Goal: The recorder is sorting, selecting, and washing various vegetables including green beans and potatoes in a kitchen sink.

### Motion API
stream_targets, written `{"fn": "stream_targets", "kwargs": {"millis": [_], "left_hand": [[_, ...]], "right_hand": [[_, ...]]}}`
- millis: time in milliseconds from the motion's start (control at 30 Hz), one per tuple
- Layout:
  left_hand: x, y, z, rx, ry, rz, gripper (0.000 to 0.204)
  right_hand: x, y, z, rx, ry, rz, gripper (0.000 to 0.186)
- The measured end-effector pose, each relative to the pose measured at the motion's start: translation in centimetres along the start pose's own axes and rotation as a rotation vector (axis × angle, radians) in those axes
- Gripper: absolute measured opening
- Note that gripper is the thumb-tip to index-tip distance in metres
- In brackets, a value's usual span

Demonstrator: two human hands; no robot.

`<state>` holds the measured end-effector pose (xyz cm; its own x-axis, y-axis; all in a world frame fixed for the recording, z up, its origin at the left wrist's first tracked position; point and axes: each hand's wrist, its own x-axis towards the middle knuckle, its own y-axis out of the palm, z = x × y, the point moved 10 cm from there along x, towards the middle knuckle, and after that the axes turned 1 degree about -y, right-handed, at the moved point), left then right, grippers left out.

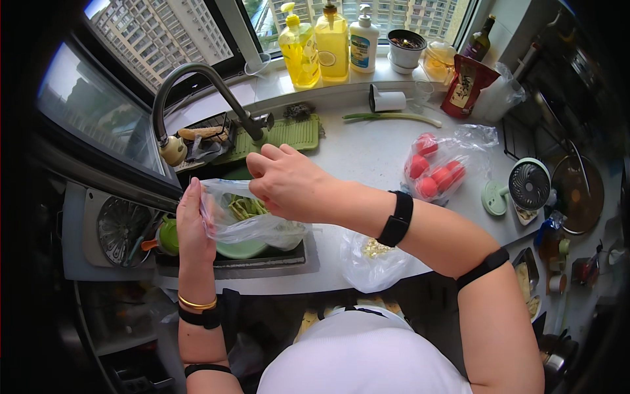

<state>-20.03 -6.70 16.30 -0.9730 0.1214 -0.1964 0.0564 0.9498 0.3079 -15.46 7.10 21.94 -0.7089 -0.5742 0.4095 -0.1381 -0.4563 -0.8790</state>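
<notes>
Over the sink, my two hands hold up a clear plastic bag with slender green vegetables inside. My left hand grips the bag's left edge, thumb up, and wears a gold bangle at the wrist. My right hand reaches across from the right, its fingers curled closed at the bag's upper edge. What exactly lies between those right fingers is hidden. Beneath the bag, part of a pale green basin shows in the sink.
A curved faucet arches beside a green drain tray. Soap bottles line the windowsill. On the counter lie a green onion, a bag of red tomatoes, a small fan and, near the front edge, another plastic bag.
</notes>
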Motion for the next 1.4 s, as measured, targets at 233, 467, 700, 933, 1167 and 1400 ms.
{"fn": "stream_targets", "kwargs": {"millis": [233,467,700,933,1167,1400], "left_hand": [[-1.9,3.2,-3.3,0.003,0.127,0.029,0.029],[-6.2,2.9,-6.8,-0.061,0.389,0.063,0.024],[-13.1,-0.2,-6.1,-0.093,0.476,-0.056,0.026],[-17.8,-7.0,-6.0,0.284,0.467,-0.115,0.026],[-18.9,-12.1,-7.4,0.656,0.453,-0.035,0.017],[-23.6,-33.5,-11.6,0.956,0.823,-0.621,0.022]], "right_hand": [[-3.5,-3.4,-1.9,-0.023,0.120,0.013,0.015],[-4.7,-5.9,-0.1,0.330,0.128,0.130,0.035],[-3.9,-2.8,7.4,0.355,-0.008,0.169,0.027],[1.6,2.6,11.6,1.160,0.065,0.107,0.043],[5.8,12.0,21.6,1.258,0.017,0.461,0.034],[10.8,17.4,23.8,1.087,0.302,0.460,0.014]]}}
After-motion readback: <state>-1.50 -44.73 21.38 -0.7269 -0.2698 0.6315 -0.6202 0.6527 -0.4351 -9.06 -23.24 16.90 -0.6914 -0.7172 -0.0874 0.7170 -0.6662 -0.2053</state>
